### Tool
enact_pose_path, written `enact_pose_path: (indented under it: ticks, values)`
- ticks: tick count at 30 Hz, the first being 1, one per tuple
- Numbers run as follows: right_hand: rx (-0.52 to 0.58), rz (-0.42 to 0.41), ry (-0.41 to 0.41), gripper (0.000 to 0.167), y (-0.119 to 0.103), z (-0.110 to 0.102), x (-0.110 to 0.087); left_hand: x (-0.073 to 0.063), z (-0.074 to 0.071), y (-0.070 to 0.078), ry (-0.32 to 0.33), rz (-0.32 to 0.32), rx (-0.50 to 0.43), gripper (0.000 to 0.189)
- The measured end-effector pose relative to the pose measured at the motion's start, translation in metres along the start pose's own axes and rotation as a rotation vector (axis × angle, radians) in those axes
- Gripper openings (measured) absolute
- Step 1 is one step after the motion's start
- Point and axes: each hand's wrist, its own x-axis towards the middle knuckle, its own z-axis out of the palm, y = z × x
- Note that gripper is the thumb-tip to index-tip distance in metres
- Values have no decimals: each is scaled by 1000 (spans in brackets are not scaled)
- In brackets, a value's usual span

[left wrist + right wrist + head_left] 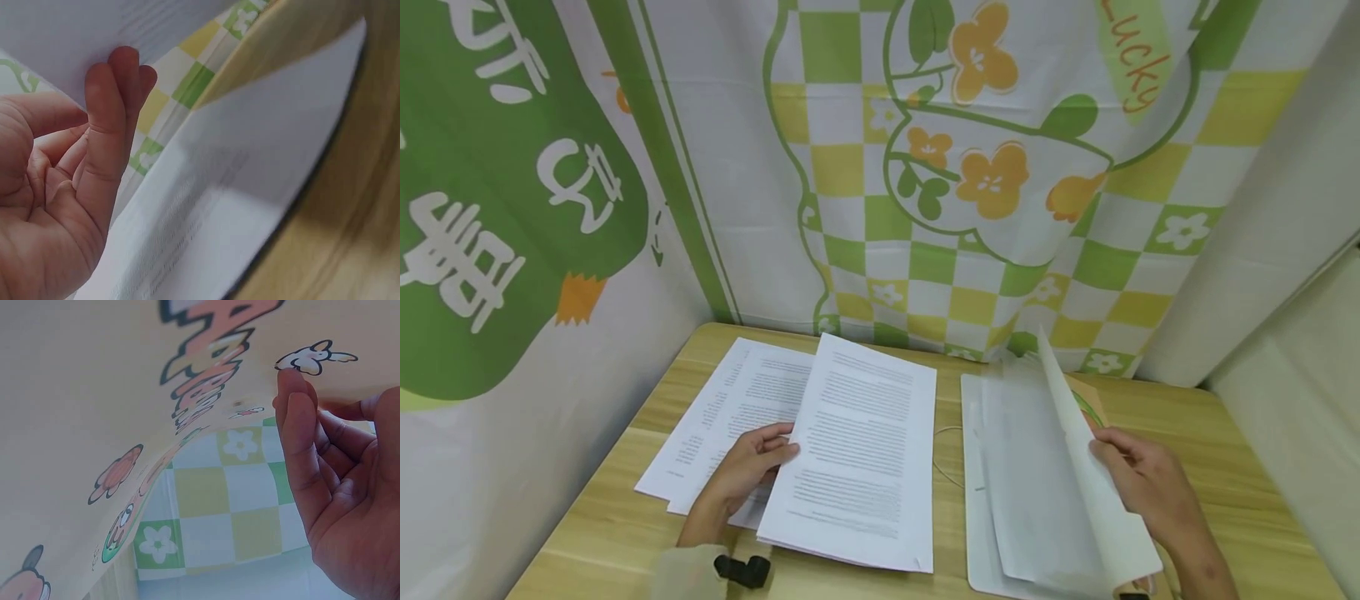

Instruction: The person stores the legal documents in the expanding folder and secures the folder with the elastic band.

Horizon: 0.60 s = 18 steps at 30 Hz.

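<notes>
My left hand (748, 467) pinches the left edge of a stack of printed sheets (868, 450), thumb on top and fingers beneath. In the left wrist view this stack (56, 37) is tilted up off the sheets under it. My right hand (1146, 479) grips the raised cover (1108, 508) of a file folder by its outer edge. The cover's outside (125, 394), cream with cartoon drawings and lettering, shows in the right wrist view. Inside the folder lie translucent plastic sleeves (1030, 483), over its white left side (973, 500).
More printed sheets (760, 375) lie fanned at the left of the wooden table (1217, 467). A thin cord loop (946, 428) sticks out between the stack and the folder. Behind the table hangs a green and yellow checked curtain (925, 258).
</notes>
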Motion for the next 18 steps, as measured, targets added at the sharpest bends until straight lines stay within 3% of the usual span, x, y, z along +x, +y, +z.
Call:
enact_pose_path:
  ticks: [18]
  values:
    - [33, -16, 20, 42, -1, 0, -2, 13, 30, -8, -92, 12, -41, 56]
